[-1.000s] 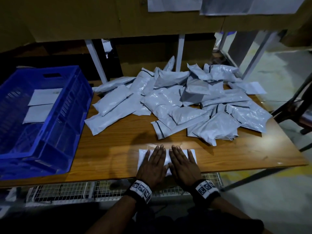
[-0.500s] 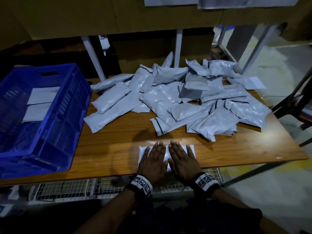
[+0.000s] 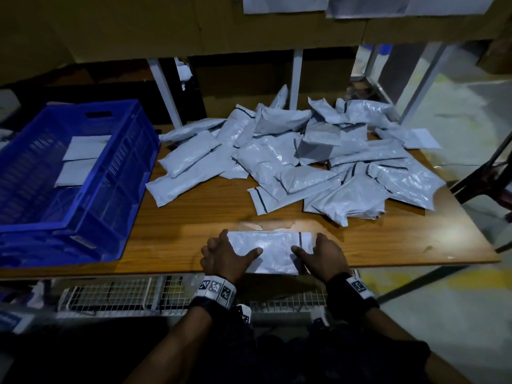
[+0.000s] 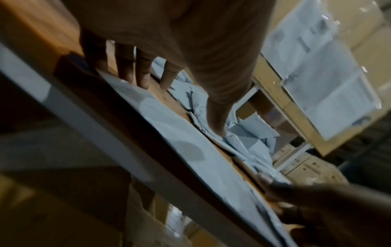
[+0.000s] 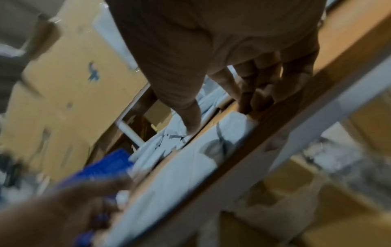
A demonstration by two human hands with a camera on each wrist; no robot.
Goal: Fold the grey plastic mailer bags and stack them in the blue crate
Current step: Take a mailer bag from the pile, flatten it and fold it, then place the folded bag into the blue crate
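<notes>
Folded mailer (image 3: 270,252) lying at the worktop's (image 3: 177,231) front edge; left hand (image 3: 225,252) and right hand (image 3: 322,254) are gripping its ends, fingers curled under, thumbs on top. Crate (image 3: 110,189) sitting at left edge.

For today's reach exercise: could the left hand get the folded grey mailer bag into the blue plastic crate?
Probably yes: the blue plastic crate sits open-topped left of the left hand, with bare wooden table between.

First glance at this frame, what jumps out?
The heap of grey mailer bags sprawled across the far half of the wooden table. Then the blue crate at the left with two folded bags inside, and the left hand and right hand gripping one folded bag at the near edge.
</notes>
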